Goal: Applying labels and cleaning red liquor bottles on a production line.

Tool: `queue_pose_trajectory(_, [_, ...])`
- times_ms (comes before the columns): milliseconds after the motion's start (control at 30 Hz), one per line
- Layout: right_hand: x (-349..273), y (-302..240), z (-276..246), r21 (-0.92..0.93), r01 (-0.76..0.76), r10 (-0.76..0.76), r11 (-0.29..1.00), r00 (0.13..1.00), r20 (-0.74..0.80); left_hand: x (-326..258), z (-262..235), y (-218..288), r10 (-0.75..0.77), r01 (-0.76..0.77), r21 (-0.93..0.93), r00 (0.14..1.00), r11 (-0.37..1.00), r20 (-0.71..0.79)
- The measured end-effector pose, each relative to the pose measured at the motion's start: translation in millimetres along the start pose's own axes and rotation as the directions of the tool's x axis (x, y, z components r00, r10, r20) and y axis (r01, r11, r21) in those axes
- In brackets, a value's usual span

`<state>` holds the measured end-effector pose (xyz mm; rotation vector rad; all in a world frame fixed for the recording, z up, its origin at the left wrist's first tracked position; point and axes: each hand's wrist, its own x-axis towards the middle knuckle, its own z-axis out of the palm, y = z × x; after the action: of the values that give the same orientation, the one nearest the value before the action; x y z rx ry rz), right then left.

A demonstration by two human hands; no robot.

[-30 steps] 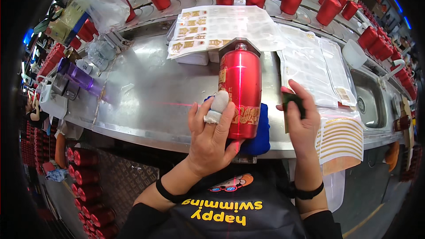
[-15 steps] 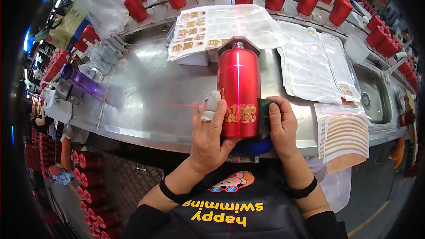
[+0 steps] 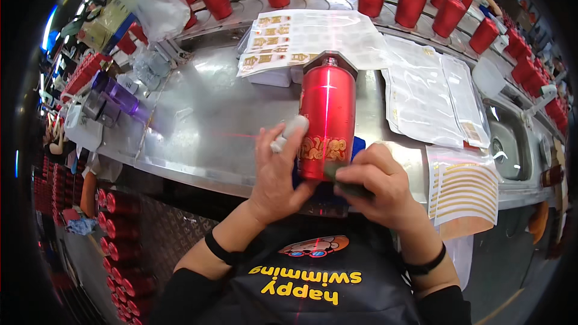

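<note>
A glossy red bottle [image 3: 328, 105] with a gold cloud-like decoration around its lower part lies before me, its neck end at a dark angular bracket [image 3: 344, 60]. A red laser line runs along it. My left hand [image 3: 271, 171] steadies the bottle from the left, thumb near its base; a white covering wraps one fingertip. My right hand [image 3: 385, 183] pinches a dark green flat pad [image 3: 352, 189], pressed at the bottle's lower right near the base. Part of the pad is hidden by the fingers. Something blue [image 3: 359, 144] shows beneath the bottle.
Sheets of gold decals [image 3: 271, 42] lie beyond the bottle, with more clear sheets [image 3: 421, 96] and a sheet of curved gold strips [image 3: 463, 186] at right. A sink [image 3: 512, 138] stands far right. Red bottles [image 3: 412, 3] line the conveyor behind. A purple cup [image 3: 123, 96] lies left.
My right hand has swung inward and down with the green pad, from the bottle's right side to its lower front. The gold pattern looks turned. Bottles on the conveyor have shifted.
</note>
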<state>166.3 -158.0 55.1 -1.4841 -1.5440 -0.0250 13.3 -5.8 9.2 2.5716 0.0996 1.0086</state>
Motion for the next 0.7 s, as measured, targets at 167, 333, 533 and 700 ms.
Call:
queue_pose_trajectory(167, [27,7,-8,0.040,-0.317,0.312,0.948,0.894,-0.321,-9,-7,-9,-0.057,0.049,0.128,0.997,0.991,0.054])
queue_pose_trajectory(333, [26,14,-7,0.104,-0.196,0.203,0.975,0.977,-0.058,-3,-6,-6,-0.135,0.136,-0.056,0.990,0.989,0.030])
queue_pose_trajectory(533, [27,9,-5,0.027,-0.278,0.277,0.960,0.960,0.046,-3,-4,-11,-0.053,0.053,0.012,0.999,0.998,-0.012])
queue_pose_trajectory(700, [14,-5,3,-0.291,0.245,-0.219,0.925,0.969,0.118,-6,5,-15,-0.199,0.203,-0.054,0.977,0.978,0.074])
